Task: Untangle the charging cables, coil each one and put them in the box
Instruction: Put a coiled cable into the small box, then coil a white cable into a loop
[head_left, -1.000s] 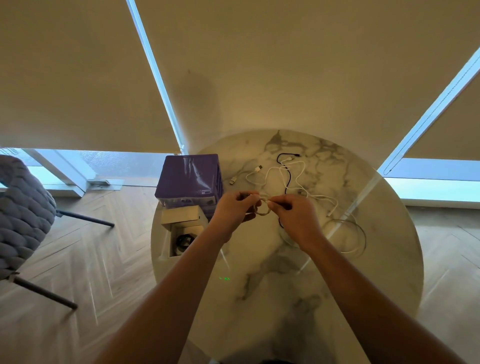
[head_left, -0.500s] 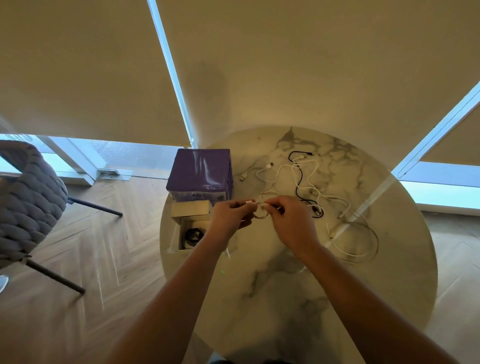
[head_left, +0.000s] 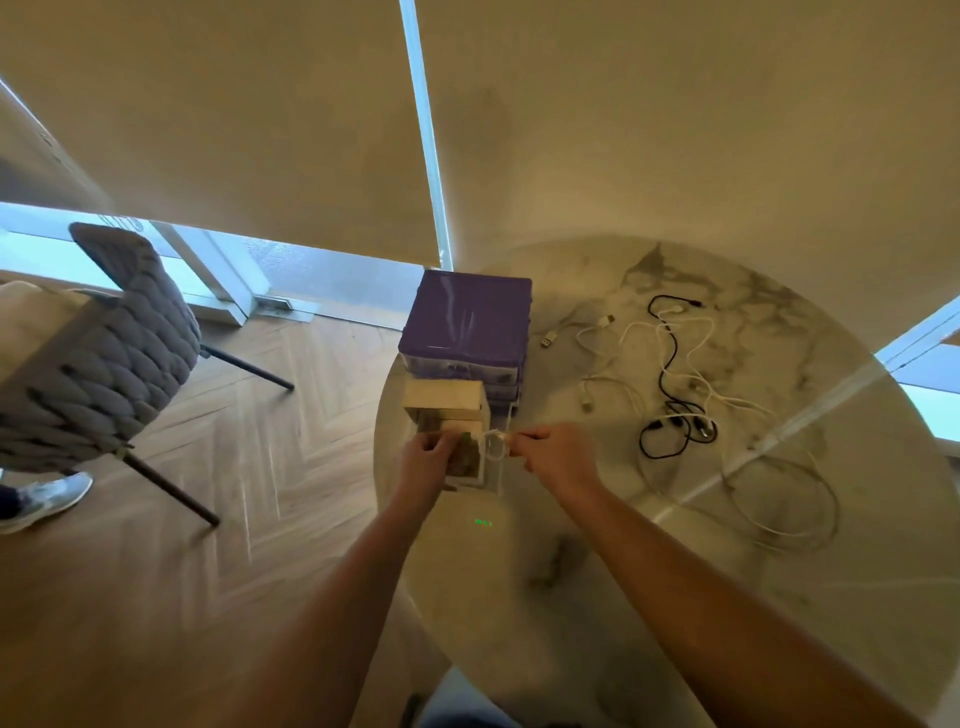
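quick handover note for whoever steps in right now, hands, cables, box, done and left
Hands: right hand pinches a small coiled white cable at the open box; left hand is at the box, its grip unclear.
Things: box sits at the table edge in front of the purple drawer unit. Black cable and white cables lie tangled mid-table; one loose white loop lies to the right.
Done: one white cable coiled.
Left: drop this coil in, then untangle, coil and box the rest.
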